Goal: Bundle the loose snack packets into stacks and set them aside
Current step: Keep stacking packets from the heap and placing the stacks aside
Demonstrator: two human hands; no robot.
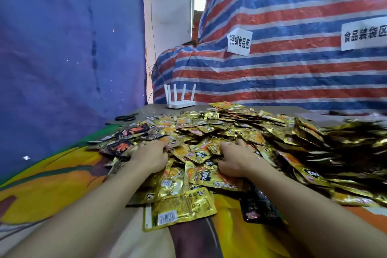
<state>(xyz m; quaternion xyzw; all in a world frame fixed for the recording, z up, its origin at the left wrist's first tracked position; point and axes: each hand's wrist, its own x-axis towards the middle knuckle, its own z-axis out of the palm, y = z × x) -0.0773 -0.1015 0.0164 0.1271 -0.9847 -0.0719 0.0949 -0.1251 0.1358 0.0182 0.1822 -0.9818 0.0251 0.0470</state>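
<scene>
Both hands in packets [230, 125] pile: my left hand [149, 158] fingers together, tips buried, grip unclear; right hand [236, 161] fingers curled round packets.

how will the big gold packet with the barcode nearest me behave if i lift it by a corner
The gold packet probably flops: it lies flat, its foil crinkled. The glossy surface likely makes it slippery, apt to slide over the cloth when pushed. So thin, it is probably light.
</scene>
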